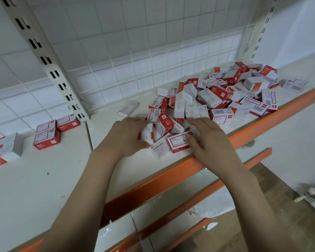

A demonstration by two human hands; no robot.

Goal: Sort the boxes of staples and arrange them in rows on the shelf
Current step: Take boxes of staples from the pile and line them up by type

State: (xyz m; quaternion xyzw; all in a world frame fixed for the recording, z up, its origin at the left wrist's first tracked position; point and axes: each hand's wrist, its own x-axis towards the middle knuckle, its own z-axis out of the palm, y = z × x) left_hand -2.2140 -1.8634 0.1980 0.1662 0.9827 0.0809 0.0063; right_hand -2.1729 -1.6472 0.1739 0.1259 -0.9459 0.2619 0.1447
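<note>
Near the shelf's (pixel 35 188) orange edge, the left hand (pixel 124 137) grips a white staple box (pixel 148 134); the right hand (pixel 207 140) pinches a red-framed box (pixel 177 142). Beyond them sprawls the unsorted pile (pixel 225 93); sorted boxes (pixel 47 133) sit far left.

A loose pile of staple boxes (pixel 224 95) lies on the shelf (pixel 35 188), spreading from the middle toward two o'clock, up to the wire grid back panel (pixel 135 51) behind it. One box (pixel 128 108) lies apart, just at the pile's nine o'clock side. At the pile's near edge, toward six o'clock, the left hand (pixel 125 136) rests on a box (pixel 147 134), and the right hand (pixel 210 140), just beside it at three o'clock, lies over another box (pixel 177 143). A further box (pixel 159 147) lies between the two hands. Well apart at nine o'clock, beyond the slotted upright (pixel 49 64), sits a small group of boxes (pixel 54 130); more boxes (pixel 5 149) lie at the far nine o'clock edge. A lower shelf (pixel 216 197) lies beneath, toward five o'clock.
</note>
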